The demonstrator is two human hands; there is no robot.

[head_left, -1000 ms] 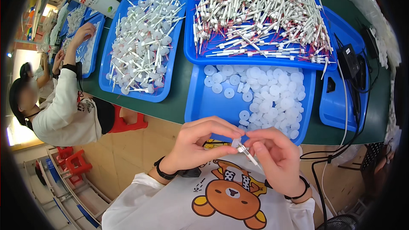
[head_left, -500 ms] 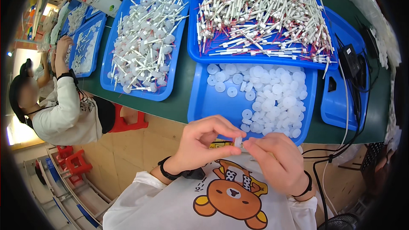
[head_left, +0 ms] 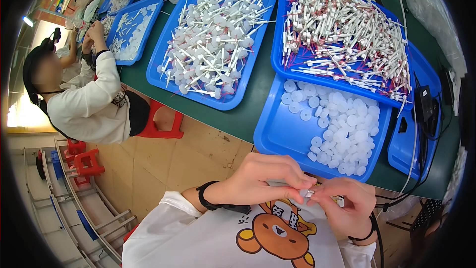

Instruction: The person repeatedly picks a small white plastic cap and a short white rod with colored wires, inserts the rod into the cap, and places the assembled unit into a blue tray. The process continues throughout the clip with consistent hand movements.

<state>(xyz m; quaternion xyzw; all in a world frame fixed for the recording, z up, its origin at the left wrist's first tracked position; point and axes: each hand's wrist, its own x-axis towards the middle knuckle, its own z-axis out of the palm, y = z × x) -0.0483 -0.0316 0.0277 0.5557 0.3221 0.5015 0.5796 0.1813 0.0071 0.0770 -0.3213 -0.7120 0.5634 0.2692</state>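
Observation:
My two hands meet in front of my chest, just off the near edge of a blue tray (head_left: 275, 129) of translucent white plastic discs (head_left: 342, 136). Between thumb and fingertips, my left hand (head_left: 265, 178) pinches a small translucent white disc (head_left: 304, 196). From the other side my right hand (head_left: 347, 199) closes its fingertips against the disc; whatever lies inside that pinch is too small and covered to make out. Overlapping the far side of the disc tray is another blue tray (head_left: 278, 44), heaped with thin white sticks (head_left: 342, 34) that have red wires.
A blue tray (head_left: 157, 62) of sticks with discs on them stands left on the green table (head_left: 198, 119). At far left a person (head_left: 84, 101) works beside a red stool (head_left: 166, 123). Black cables and an adapter (head_left: 424, 103) lie at right, over another blue tray (head_left: 406, 144).
The view has turned, so the trays and table sit farther right. My hands stay together, and the disc between them is tilted differently. The person at left now has both hands raised together.

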